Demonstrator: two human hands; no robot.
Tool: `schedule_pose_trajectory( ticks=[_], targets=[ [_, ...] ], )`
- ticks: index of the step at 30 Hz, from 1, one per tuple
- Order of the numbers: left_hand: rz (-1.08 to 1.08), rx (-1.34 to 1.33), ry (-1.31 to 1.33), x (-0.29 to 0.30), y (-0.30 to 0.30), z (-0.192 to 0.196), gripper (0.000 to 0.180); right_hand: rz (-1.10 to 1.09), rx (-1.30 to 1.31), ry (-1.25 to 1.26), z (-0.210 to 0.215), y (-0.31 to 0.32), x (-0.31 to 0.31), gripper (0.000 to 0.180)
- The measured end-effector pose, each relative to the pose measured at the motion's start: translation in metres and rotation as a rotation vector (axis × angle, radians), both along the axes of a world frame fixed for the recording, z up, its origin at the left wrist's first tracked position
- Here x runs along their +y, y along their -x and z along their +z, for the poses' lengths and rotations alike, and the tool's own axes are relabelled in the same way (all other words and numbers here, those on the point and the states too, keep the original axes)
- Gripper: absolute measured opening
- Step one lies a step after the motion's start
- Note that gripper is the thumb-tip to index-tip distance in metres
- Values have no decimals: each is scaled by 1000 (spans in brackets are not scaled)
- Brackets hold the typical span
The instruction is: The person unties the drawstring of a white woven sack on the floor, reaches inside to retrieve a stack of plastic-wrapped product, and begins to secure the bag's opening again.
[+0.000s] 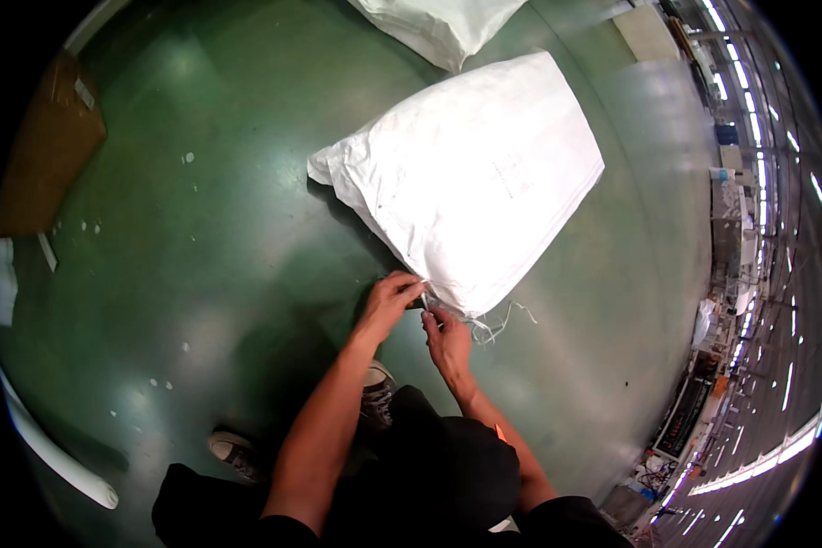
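A large, full white woven sack (484, 173) lies on the green floor in front of me, its near corner pointing toward my feet. At that corner my left hand (393, 303) is closed in a pinch on the edge of the sack. Just beside it, my right hand (448, 342) has its thumb and fingers pressed together on a thin white string that runs up between the two hands. Loose white threads (500, 327) trail from the corner onto the floor at the right. The exact grip of the fingertips is partly hidden.
Another white sack (447, 23) lies beyond the first. A brown cardboard box (55, 151) stands at the far left, and a white roll (59, 457) lies at the near left. Shelving and equipment (690, 411) line the right side. My shoes (237, 452) are close below.
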State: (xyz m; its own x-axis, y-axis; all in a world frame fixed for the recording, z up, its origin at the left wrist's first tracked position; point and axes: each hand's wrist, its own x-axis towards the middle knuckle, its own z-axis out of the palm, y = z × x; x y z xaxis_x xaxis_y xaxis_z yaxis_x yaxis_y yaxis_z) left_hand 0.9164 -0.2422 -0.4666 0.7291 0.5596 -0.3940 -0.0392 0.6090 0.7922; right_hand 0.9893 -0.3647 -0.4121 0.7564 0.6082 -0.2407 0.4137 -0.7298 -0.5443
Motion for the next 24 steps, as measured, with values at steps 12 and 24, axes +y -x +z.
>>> schedule_pose_trajectory(
  ticks=[12, 24],
  targets=[
    [212, 210, -126, -70, -1, 0, 24, 95, 83, 169, 63, -19, -24, 35],
    [202, -42, 175, -77, 19, -68, 31, 327, 154, 251, 61, 0, -2, 40]
  ],
)
